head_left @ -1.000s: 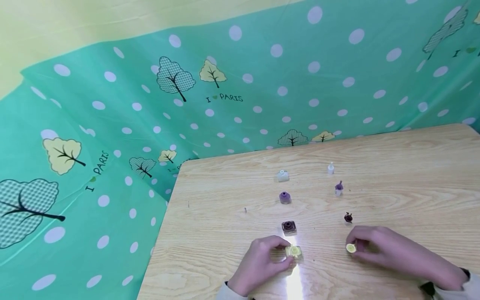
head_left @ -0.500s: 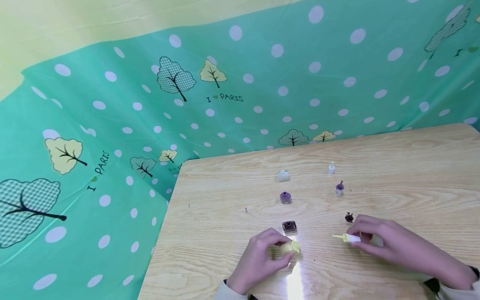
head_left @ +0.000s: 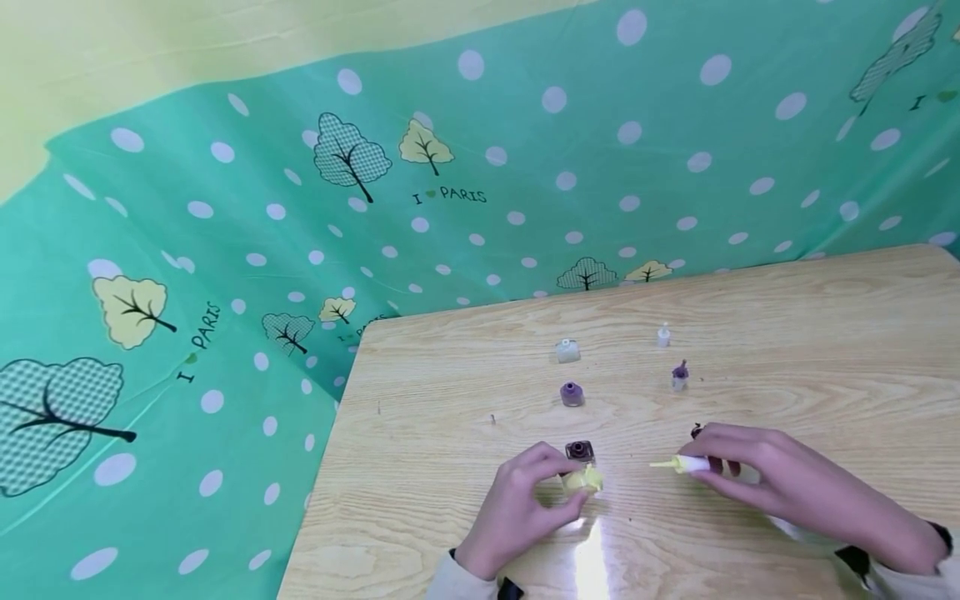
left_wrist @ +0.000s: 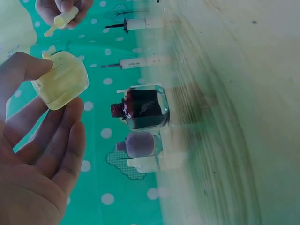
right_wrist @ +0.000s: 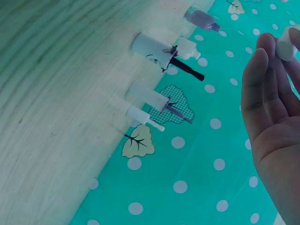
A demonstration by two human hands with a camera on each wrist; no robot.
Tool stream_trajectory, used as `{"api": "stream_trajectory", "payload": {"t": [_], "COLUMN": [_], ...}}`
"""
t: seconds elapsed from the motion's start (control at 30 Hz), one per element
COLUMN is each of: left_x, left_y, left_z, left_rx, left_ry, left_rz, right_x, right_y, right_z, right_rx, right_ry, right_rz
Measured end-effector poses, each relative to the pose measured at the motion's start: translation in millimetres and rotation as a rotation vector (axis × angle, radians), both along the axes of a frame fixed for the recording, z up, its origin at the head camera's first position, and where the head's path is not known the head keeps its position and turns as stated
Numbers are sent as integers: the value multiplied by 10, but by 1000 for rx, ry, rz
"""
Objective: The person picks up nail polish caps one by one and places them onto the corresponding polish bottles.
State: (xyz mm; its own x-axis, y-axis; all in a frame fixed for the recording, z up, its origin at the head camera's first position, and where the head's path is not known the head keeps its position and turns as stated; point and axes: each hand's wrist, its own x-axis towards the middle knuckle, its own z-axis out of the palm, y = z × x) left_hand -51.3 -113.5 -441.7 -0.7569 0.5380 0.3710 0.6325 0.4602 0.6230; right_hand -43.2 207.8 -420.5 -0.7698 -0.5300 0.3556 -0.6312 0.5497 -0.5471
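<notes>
My left hand (head_left: 517, 512) pinches a small bottle of yellow nail polish (left_wrist: 63, 79) between thumb and fingers. The bottle is tilted and held above the table in the left wrist view. In my right hand (head_left: 772, 471) is the white cap (head_left: 696, 464) of a nail polish brush, held by fingertips and thumb. Its yellow-coated brush points left, towards the yellow bottle, with a gap between them. Just beyond the left fingers stands an uncapped dark red nail polish bottle (left_wrist: 145, 108). A dark-tipped brush cap (right_wrist: 152, 51) stands behind the right hand, mostly hidden in the head view.
Farther back stand an open purple bottle (head_left: 572, 395) and a whitish bottle (head_left: 567, 352). To their right, a purple brush cap (head_left: 678, 379) and a white brush cap (head_left: 663, 337) stand brush-up. A polka-dot cloth (head_left: 450, 250) hangs behind the wooden table (head_left: 420, 467).
The left hand has tilted the yellow bottle and shifted it slightly up towards the dark bottle. The right hand has turned the brush to point left and moved slightly left and away from the body.
</notes>
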Motion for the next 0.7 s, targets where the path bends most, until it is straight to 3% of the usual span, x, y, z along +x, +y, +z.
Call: {"api": "stream_trajectory", "payload": {"t": [0.13, 0.27, 0.7], "left_x": [-19, -44, -73], "left_y": [20, 36, 99], "left_z": [27, 43, 72], "left_rx": [3, -1, 7], "left_ry": [40, 102, 135], "left_rz": [-2, -13, -27], "right_x": [-9, -20, -54], "right_y": [-45, -86, -199], "right_z": [38, 77, 150], "right_rx": [-27, -35, -51], "right_ry": [49, 35, 80], "right_rz": [25, 27, 36]}}
